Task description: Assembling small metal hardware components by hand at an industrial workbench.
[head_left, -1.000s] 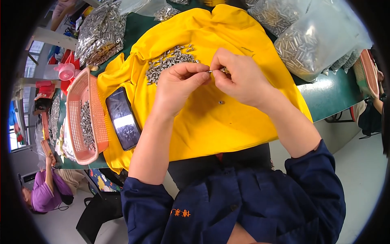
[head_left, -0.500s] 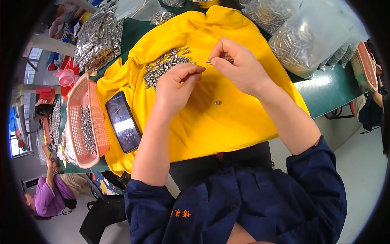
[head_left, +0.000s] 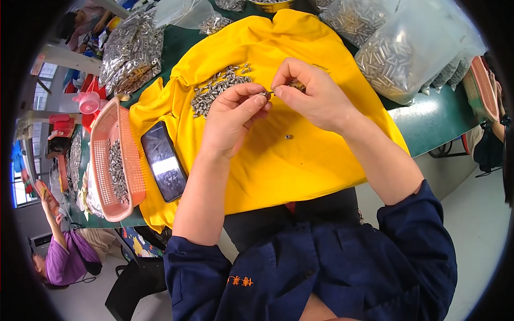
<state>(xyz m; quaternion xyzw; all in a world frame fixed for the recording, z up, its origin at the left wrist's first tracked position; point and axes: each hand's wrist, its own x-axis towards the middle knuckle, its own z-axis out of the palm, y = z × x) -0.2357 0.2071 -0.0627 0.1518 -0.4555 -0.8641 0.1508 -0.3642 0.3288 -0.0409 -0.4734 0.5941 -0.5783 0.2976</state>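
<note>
Over the yellow cloth (head_left: 257, 176) my hands meet, fingertips almost touching. My left hand (head_left: 234, 115) is closed, with a small silvery metal piece (head_left: 265, 95) pinched between thumb and forefinger. A thin dark pin (head_left: 272, 92) sticks out from the pinch of my right hand (head_left: 313, 99), its tip at the metal piece; whether it is inside cannot be made out. Left of my left hand spreads a pile of small metal fittings (head_left: 214, 90). One loose metal fitting (head_left: 288, 137) lies on the cloth below my hands. My right hand partly hides some small brass-coloured parts (head_left: 297, 85).
A phone (head_left: 163, 160) and a pink basket (head_left: 136, 176) with metal parts stand at the left. Bags of metal parts (head_left: 131, 51) and a clear bag of metal tubes (head_left: 388, 67) lie at the back of the green table (head_left: 433, 125). A person in purple (head_left: 59, 257) is far left.
My hands have come together. The left fingers have turned to show a metal piece in their pinch, and the right hand has lowered slightly, bringing a thin pin to it.
</note>
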